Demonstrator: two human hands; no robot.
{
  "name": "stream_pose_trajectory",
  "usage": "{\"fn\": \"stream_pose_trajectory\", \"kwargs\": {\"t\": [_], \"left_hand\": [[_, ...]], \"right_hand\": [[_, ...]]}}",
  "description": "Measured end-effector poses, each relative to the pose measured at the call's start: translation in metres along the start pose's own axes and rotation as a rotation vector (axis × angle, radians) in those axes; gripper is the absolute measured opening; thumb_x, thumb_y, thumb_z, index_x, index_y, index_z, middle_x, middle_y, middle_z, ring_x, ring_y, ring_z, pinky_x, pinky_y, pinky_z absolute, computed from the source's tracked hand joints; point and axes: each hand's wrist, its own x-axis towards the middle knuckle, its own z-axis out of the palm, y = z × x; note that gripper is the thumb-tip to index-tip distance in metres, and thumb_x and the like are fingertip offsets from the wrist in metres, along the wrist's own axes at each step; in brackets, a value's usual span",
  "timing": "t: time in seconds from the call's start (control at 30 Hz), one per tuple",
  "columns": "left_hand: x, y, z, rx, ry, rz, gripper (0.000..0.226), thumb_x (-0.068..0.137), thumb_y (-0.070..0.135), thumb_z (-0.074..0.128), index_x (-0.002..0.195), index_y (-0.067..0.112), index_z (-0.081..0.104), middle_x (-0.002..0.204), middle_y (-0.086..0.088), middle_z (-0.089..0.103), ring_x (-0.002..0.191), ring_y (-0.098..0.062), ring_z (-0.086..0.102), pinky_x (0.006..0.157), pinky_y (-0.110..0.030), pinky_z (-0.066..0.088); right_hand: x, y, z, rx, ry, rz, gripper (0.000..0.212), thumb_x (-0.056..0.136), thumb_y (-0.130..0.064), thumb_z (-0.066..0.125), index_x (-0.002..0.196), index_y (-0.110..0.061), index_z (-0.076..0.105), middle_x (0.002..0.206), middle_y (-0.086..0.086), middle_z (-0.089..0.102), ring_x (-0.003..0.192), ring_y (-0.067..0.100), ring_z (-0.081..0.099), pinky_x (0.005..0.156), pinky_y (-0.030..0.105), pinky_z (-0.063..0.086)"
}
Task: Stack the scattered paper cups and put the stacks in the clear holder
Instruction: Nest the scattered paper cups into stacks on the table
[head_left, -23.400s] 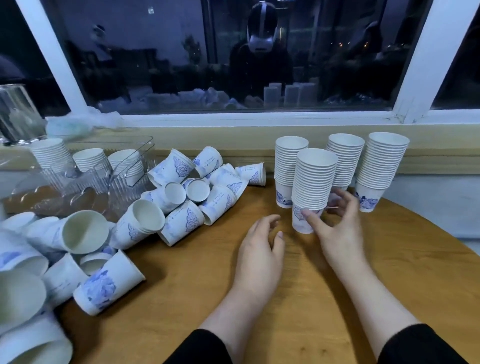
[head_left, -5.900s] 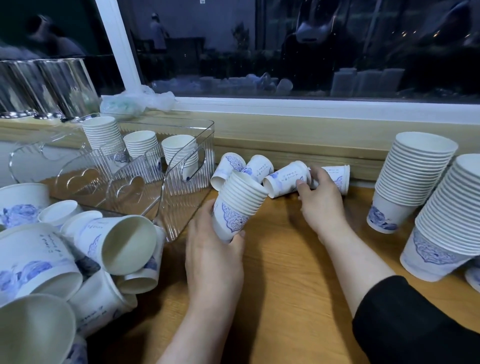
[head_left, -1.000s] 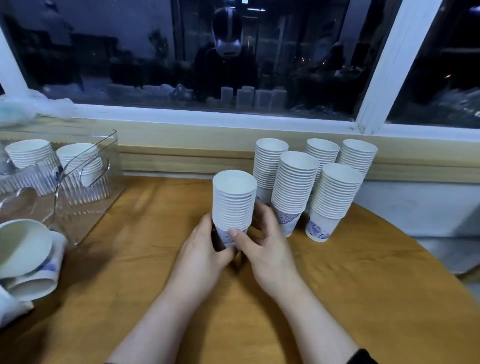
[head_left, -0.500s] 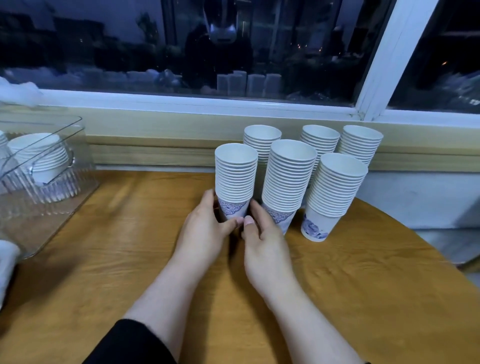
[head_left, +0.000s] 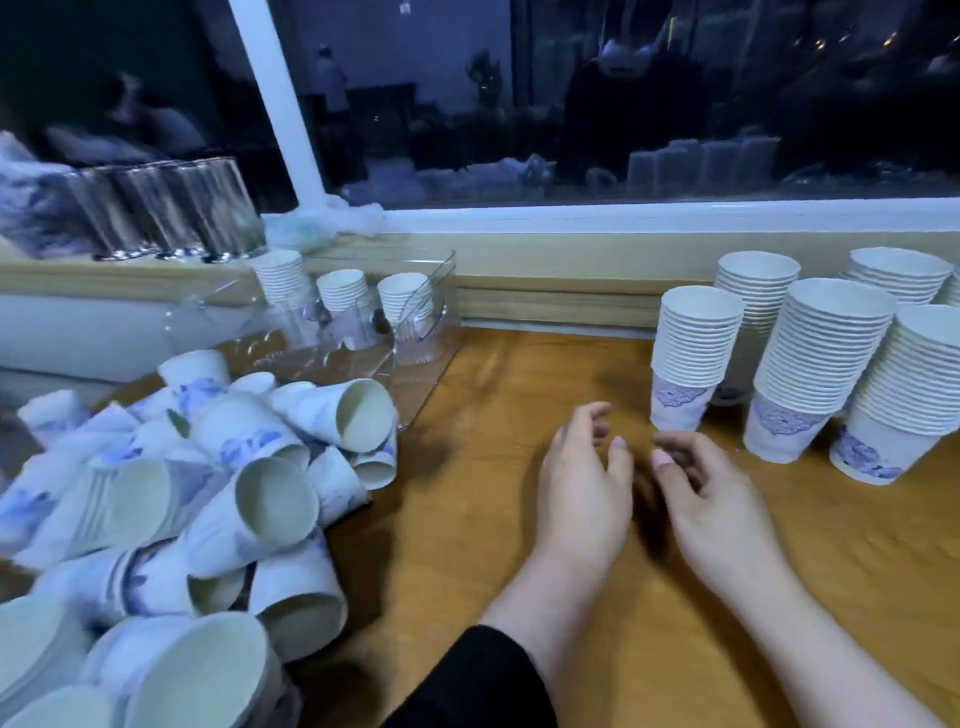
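Two hands, both empty: your left hand (head_left: 582, 473) and right hand (head_left: 711, 499) hover side by side over the table (head_left: 519, 519), fingers loosely curled, gripping nothing, thumbs nearly meeting. Taking the clear holder (head_left: 415, 332) as the landmark: it sits at the back of the table against the window ledge (head_left: 571, 254), with three short stacks of cups standing upright inside it, the tallest stack (head_left: 283, 283) at its far left, a shorter one (head_left: 343, 291) in the middle and another (head_left: 405, 299) at its right end. Your hands are in front of the holder and off to its right, well apart from it. Further right of the holder, near the table's right edge, stand tall upright stacks: the nearest stack (head_left: 693, 353) is just beyond your right fingertips, not touched; a second (head_left: 810, 364) and third (head_left: 904, 389) stand beside it, with more stacks (head_left: 756, 291) behind them by the ledge. In front of the holder and to its left lies the loose pile of cups (head_left: 208, 493), tipped on their sides, mouths facing various ways, some partly nested; the pile's back edge is just beside the holder's front wall. Left of the holder on the ledge is a row of clear glasses (head_left: 156, 208), blurred.
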Motion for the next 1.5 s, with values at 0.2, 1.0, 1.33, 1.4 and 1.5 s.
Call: {"fn": "stream_pose_trajectory", "kwargs": {"t": [0.2,1.0,1.33,1.4,1.5], "left_hand": [[-0.040,0.036,-0.063,0.018,0.052,0.112,0.029,0.094,0.019,0.053,0.122,0.026,0.059,0.112,0.007,0.063,0.106,-0.012,0.062,0.097,-0.039,0.051],[-0.227,-0.031,-0.372,0.642,0.322,0.235,0.040,0.084,0.055,0.070,0.103,0.019,0.073,0.115,0.004,0.058,0.105,-0.015,0.059,0.084,-0.024,0.044],[-0.223,-0.054,-0.353,0.586,0.328,0.168,0.027,0.076,0.043,0.076,0.087,0.020,0.066,0.108,0.008,0.063,0.094,-0.013,0.060,0.069,-0.026,0.047],[-0.220,-0.055,-0.345,0.556,0.311,0.139,0.029,0.077,0.043,0.077,0.088,0.021,0.062,0.102,0.011,0.060,0.089,-0.010,0.056,0.070,-0.027,0.046],[-0.215,-0.056,-0.332,0.469,0.260,0.127,0.035,0.077,0.041,0.081,0.092,0.021,0.055,0.097,0.010,0.055,0.086,-0.012,0.052,0.070,-0.025,0.042]], "right_hand": [[-0.047,-0.038,0.023,-0.088,-0.156,-0.094,0.011,0.096,-0.025,0.060,0.105,-0.030,0.062,0.102,-0.001,0.070,0.092,0.017,0.063,0.079,0.037,0.046],[-0.190,-0.140,0.134,-0.055,-0.462,-0.480,0.051,0.080,-0.057,0.071,0.123,-0.034,0.056,0.142,-0.015,0.041,0.133,-0.008,0.037,0.109,0.008,0.024],[-0.191,-0.143,0.141,-0.032,-0.316,-0.478,0.022,0.082,-0.024,0.078,0.086,-0.024,0.057,0.122,-0.011,0.055,0.115,0.006,0.055,0.099,0.028,0.042],[-0.193,-0.150,0.134,0.042,-0.237,-0.447,0.023,0.082,-0.023,0.078,0.083,-0.024,0.055,0.116,-0.015,0.055,0.109,0.006,0.056,0.094,0.024,0.044],[-0.194,-0.174,0.117,0.212,-0.152,-0.459,0.022,0.083,-0.024,0.077,0.081,-0.024,0.055,0.112,-0.011,0.056,0.106,0.009,0.058,0.091,0.017,0.044]]}}
